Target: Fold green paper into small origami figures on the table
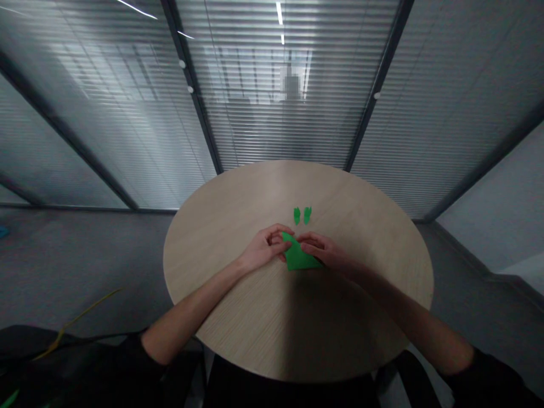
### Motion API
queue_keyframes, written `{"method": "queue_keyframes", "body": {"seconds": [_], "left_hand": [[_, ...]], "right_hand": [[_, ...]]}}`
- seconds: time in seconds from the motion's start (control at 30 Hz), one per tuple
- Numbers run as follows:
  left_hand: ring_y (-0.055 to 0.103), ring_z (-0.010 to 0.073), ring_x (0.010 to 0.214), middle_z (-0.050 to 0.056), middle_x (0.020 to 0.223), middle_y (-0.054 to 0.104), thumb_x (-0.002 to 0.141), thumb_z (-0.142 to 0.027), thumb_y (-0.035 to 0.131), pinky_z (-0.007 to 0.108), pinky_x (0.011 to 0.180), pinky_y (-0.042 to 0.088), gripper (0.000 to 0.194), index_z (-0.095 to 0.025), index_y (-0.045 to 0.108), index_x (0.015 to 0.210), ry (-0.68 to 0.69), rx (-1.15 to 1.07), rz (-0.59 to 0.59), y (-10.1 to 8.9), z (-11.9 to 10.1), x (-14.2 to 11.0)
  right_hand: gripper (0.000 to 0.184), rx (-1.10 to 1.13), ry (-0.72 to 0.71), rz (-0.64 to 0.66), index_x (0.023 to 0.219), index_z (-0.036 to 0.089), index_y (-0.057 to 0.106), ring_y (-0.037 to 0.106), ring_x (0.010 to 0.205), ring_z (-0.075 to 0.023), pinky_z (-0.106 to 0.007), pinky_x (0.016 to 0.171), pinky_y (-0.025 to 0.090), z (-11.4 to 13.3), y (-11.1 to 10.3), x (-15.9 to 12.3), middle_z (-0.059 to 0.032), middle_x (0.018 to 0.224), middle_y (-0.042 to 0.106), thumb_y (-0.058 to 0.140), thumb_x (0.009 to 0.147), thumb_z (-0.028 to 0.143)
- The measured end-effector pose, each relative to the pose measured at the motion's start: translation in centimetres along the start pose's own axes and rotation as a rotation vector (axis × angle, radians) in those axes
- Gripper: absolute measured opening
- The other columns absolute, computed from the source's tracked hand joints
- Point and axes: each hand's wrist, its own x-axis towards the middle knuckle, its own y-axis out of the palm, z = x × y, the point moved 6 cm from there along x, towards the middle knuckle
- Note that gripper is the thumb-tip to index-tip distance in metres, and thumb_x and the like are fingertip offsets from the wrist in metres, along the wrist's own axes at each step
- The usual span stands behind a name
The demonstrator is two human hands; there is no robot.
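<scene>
The left hand (266, 247) curls nearly shut and pinches the top left corner of a flat, bright green paper sheet (300, 258). The right hand (321, 249) is more open. Its fingers (309, 241) lie long and close together, and their tips reach the top edge of the sheet, close to the left hand. It is hard to tell if they pinch the paper or only press on it.

The green sheet has a pointed, folded look. It lies on the table between the two hands, and both hands are busy at its top corner. Just past the fingers, two small green paper shapes (302, 215) lie side by side, not touching the hands.

All of this is on a round, pale wood table (238, 314). Black sleeves (142, 362) cover both arms near the elbows. Past the table is a glass wall with grey blinds (263, 113), and a blurry person (292, 90) shows behind it.
</scene>
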Motion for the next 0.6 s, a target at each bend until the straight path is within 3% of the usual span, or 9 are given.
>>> {"method": "queue_keyframes", "body": {"seconds": [0.1, 0.2, 0.3, 0.43, 0.6], "left_hand": [[0.059, 0.0099, 0.057, -0.004, 0.074, 0.059, 0.079, -0.035, 0.079, 0.024, 0.054, 0.055, 0.049, -0.017, 0.06, 0.121, 0.034, -0.02, 0.023, 0.5, -0.5, -0.1], [0.061, 0.0118, 0.065, -0.001, 0.084, 0.061, 0.077, -0.039, 0.082, 0.025, 0.057, 0.054, 0.057, -0.017, 0.056, 0.123, 0.038, -0.054, -0.037, 0.5, -0.8, -0.2], [0.062, 0.0139, 0.072, 0.002, 0.087, 0.064, 0.076, -0.043, 0.082, 0.025, 0.061, 0.052, 0.052, -0.016, 0.058, 0.112, 0.019, 0.002, -0.071, 0.5, -0.8, -0.4], [0.052, 0.0104, 0.062, -0.002, 0.072, 0.058, 0.08, -0.045, 0.078, 0.022, 0.057, 0.04, 0.036, -0.015, 0.062, 0.092, 0.009, 0.176, -0.04, 1.0, -0.6, -0.5], [0.049, 0.0105, 0.059, -0.003, 0.066, 0.056, 0.084, -0.045, 0.07, 0.023, 0.056, 0.036, 0.03, -0.017, 0.06, 0.079, 0.075, 0.16, -0.093, 0.6, -0.6, -0.2]], "right_hand": [[0.031, 0.008, 0.012, 0.079, 0.1, 0.024, 0.073, 0.067, 0.088, -0.0183, -0.03, 0.078, 0.051, -0.1, 0.9, -0.1, -0.0034, 0.1, 0.073, 0.077, 0.079, 0.047], [0.028, 0.006, 0.015, 0.05, 0.095, 0.022, 0.073, 0.067, 0.083, -0.0177, -0.029, 0.074, 0.051, -0.1, 1.0, -0.1, -0.0037, 0.094, 0.073, 0.079, 0.079, 0.044], [0.028, 0.073, -0.008, -0.06, 0.092, 0.021, 0.071, 0.07, 0.085, -0.019, -0.031, 0.077, 0.054, 0.1, 0.5, 0.1, -0.0045, 0.094, 0.075, 0.081, 0.076, 0.042], [0.035, 0.21, -0.015, -0.193, 0.099, 0.023, 0.069, 0.072, 0.094, -0.0212, -0.036, 0.088, 0.058, 0.0, -0.2, 0.3, -0.0055, 0.104, 0.077, 0.085, 0.071, 0.039], [0.034, 0.267, 0.061, -0.187, 0.093, 0.022, 0.072, 0.074, 0.085, -0.0192, -0.036, 0.084, 0.061, -0.9, -0.1, 0.4, -0.0033, 0.098, 0.078, 0.087, 0.069, 0.039]]}}
